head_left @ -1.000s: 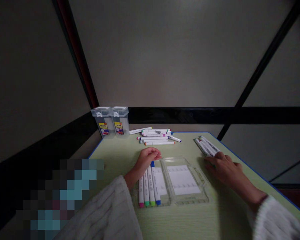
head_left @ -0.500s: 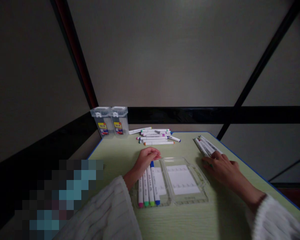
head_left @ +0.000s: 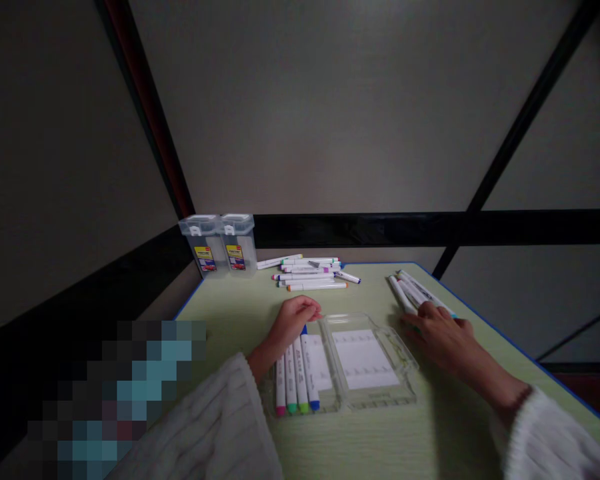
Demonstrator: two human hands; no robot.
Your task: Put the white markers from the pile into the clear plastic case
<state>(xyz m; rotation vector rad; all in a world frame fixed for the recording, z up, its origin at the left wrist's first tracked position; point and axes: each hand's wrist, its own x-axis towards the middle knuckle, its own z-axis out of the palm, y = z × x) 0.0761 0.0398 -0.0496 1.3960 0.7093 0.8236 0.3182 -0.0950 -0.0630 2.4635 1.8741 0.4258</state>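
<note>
My left hand [head_left: 295, 319], fingers curled loosely together, rests over the upper left of an opened clear plastic case [head_left: 344, 400]. Nothing shows between its fingers. Under and below that hand, several white markers [head_left: 299, 373] with pink, green and blue ends lie side by side in the case's left half. A printed white sheet [head_left: 363, 360] shows through the right half. To the right of the case, my right hand [head_left: 437, 330] is bent over the near ends of several white markers [head_left: 415, 290]. Its fingers close around a marker with a green end, mostly hidden beneath them.
A loose pile of white markers [head_left: 310, 273] with coloured ends lies at the back of the pale green table [head_left: 370, 447]. Two clear lidded boxes [head_left: 217, 250] with yellow labels stand at the back left. Dark-framed panels [head_left: 330, 133] rise behind the table.
My right hand has shifted slightly left over the markers, and a blue-green marker end now shows beyond its fingers. The left hand stays in nearly the same place.
</note>
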